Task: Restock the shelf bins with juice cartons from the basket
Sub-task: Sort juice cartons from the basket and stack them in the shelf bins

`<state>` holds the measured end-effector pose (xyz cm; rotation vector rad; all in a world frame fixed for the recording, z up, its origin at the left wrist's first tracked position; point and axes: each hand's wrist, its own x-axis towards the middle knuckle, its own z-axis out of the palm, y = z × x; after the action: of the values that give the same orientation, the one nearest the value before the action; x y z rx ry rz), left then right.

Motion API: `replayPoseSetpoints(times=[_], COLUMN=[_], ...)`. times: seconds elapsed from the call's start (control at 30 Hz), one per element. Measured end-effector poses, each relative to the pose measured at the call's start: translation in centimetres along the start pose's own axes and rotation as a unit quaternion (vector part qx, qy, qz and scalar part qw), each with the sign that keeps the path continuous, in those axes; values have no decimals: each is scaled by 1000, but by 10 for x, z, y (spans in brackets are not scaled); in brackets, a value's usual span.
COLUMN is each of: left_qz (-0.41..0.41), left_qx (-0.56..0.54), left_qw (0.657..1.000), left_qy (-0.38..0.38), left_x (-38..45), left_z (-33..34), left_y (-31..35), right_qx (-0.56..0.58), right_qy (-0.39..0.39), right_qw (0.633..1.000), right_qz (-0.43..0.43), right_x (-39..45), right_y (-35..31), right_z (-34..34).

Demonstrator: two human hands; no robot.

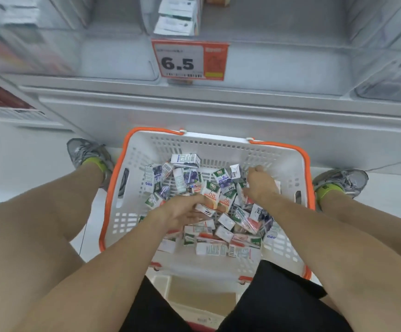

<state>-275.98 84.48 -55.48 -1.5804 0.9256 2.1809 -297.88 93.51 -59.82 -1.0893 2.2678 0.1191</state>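
White slotted plastic basket (146, 149), orange-rimmed, holds a jumble of small juice cartons (218, 226) at centre frame.

Left hand (182, 213) lies low over the pile, fingers (200, 200) loosely spread on a boxy orange-printed carton (211, 195); right hand (260, 185) reaches in at right, its fingers curled downward among cartons — whether they grip one, I cannot tell. Clear shelf bins (118, 61) and a price tag (190, 59) sit blurred along the top.

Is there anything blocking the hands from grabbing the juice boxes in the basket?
No. Both the left hand and the right hand are already down among the loose juice cartons in the open-topped basket; nothing visible covers them.
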Motion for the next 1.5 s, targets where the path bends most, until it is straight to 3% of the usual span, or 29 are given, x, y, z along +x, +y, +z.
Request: replayPoseSetpoints(times=[0.1,0.17,0.27,0.33,0.47,0.6,0.73,0.83,1.03,1.1,1.23,1.5], left_qz=[34,64,137,197,279,334,364,374,413,426,407,426], left_qx=[-25,-41,-38,-25,-40,-50,-15,-54,-44,-55,-125,0], left_qw=[998,995,986,973,943,924,918,917,899,889,887,892], left_qy=[-37,-61,-89,-117,-177,-179,-154,-127,-138,-159,-178,-150], left_x=[-32,-51,-86,-115,-169,-187,-184,-177,-179,-182,-185,-185], left_z=[-5,-9,-14,-14,-8,5,14,22,36,37,39,38], left_y=[11,24,55,79,118,136,138,136,137,139,144,139], right_qx=[85,212,457,542,586,651,718,738,793,792,763,706], right_qy=[10,-10,-110,-151,-165,-159,-79,-41,-104,-124,-125,-83], right_qw=[995,974,880,826,790,729,685,670,590,586,624,683], right_qz=[46,79,71,27,-77,-138,-95,-69,-111,-115,-116,-171], right_x=[-9,-15,-42,-67,-121,-157,-159,-152,-147,-150,-162,-165], right_y=[-7,-10,-19,-27,-42,-48,-57,-63,-72,-70,-64,-53], right_z=[-16,-41,-94,-135,-203,-229,-233,-244,-261,-258,-255,-254])
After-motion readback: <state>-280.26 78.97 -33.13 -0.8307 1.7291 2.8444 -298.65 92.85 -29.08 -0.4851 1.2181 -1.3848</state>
